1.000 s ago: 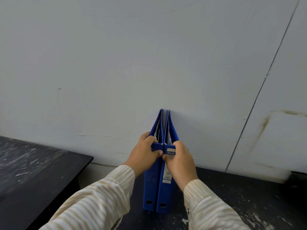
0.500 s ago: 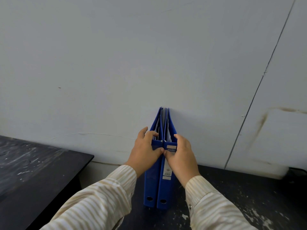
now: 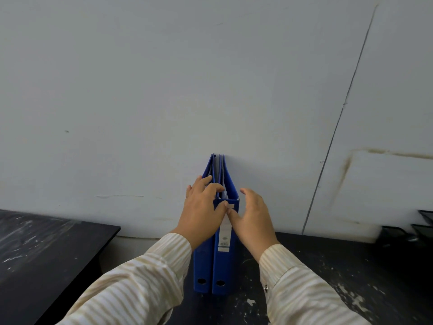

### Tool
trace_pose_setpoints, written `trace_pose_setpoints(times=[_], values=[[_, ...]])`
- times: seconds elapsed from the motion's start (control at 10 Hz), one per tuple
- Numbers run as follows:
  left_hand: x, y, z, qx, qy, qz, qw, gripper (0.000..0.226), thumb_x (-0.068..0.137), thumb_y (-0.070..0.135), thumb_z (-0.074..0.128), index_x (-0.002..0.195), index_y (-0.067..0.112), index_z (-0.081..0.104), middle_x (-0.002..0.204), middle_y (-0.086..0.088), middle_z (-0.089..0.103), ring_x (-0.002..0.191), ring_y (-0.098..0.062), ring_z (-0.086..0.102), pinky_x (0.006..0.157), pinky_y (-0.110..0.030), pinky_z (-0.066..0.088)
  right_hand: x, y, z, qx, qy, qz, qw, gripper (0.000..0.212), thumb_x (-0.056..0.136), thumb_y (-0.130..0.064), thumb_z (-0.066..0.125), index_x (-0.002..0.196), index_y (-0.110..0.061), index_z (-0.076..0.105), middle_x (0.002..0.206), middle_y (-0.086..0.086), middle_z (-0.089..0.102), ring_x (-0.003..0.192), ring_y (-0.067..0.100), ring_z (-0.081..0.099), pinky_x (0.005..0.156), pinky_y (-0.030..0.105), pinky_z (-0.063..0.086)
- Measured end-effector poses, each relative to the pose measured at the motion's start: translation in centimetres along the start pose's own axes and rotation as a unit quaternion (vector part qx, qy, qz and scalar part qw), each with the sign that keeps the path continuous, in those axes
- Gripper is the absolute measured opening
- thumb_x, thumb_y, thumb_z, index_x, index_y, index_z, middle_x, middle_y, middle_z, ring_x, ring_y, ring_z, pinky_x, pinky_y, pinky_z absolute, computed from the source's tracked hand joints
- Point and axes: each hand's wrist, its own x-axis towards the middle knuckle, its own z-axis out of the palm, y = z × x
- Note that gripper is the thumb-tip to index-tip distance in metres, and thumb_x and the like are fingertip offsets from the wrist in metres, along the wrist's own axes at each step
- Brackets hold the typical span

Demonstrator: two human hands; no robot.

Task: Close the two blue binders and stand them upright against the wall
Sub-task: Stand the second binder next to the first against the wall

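Note:
Two blue binders stand upright and closed side by side on the dark table (image 3: 339, 273), spines facing me, far edges against the pale wall (image 3: 164, 90). The left binder (image 3: 202, 266) and the right binder (image 3: 226, 268) touch each other; the right one carries a white spine label. My left hand (image 3: 202, 209) rests over the top of the left binder, fingers curled onto its upper edge and thumb across the spines. My right hand (image 3: 254, 215) hovers beside the right binder with fingers spread, only the thumb near the spine label.
A second black table (image 3: 46, 252) stands to the left, separated by a gap. Stacked black trays (image 3: 425, 222) sit at the far right edge against the wall. White paint specks mark the tabletop around the binders.
My right hand has let go of the right binder and opened to the side. My left hand has loosened, fingers stretching further along the top. The binders stay upright.

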Motion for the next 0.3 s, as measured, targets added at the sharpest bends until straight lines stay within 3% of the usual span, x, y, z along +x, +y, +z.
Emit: trace_pose_setpoints(times=[0.1,0.3], values=[[0.0,1.5,0.2,-0.004,0.001,0.02,1.0,0.03,0.092,0.027,0.056,0.122,0.024,0.055,0.151,-0.001,0.033,0.148,-0.018,0.009,0.118,-0.035,-0.001,0.0,0.5,-1.1,-0.016,0.003,0.007,1.0,0.058,0.088,-0.04,0.06,0.137,-0.02,0.037,0.14,0.001,0.043,0.128,0.018,0.039,0.097,0.027,0.038],[0.6,5.5,2.4,-0.042,-0.011,0.061,0.997,0.031,0.093,0.026,0.055,0.124,0.022,0.054,0.151,0.005,0.034,0.147,-0.01,0.009,0.117,-0.026,0.002,0.4,2.6,-4.7,-0.038,0.019,0.008,0.999,0.054,0.089,-0.036,0.058,0.137,-0.019,0.038,0.139,0.002,0.044,0.126,0.019,0.04,0.103,0.033,0.038]])
